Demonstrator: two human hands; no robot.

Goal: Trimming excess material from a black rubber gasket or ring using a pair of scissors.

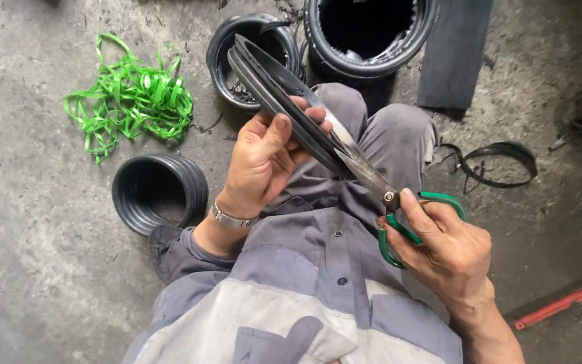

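Nearest the camera: grey work jacket (318, 296) with lighter panels and dark buttons, worn by the person, who sits or crouches low with knees (372, 128) drawn up in grey trousers.

Right hand (449, 253) at lower right, fingers closed through the green handles of large scissors (378, 192); thumb lies along the top near the pivot. The blades run up and left from the pivot and sit across the rubber strip, nearly together.

Left hand (261, 162) just left of centre, metal watch band (232, 217) on the wrist. Thumb and fingers pinch a black rubber ring (271, 81), flattened into a long narrow loop that angles up and left from the hand. The loop's lower end meets the scissor blades between the two hands, above the knees.

On the concrete floor (28, 222), left of the person's left arm: a squat black ribbed rubber sleeve (159, 192) standing on end, open at the top. Right of the knees: a thin cut loop of black rubber (500, 165) lying flat. A red bar (567, 300) at the lower right edge.

Farther out: a tangle of green plastic strapping (129, 101) at upper left. Behind the held ring, a black rubber ring (227, 61) with scraps inside. At top centre, a larger black ribbed tube (372, 34), dark within. Beside it, a flat dark sheet (453, 50).
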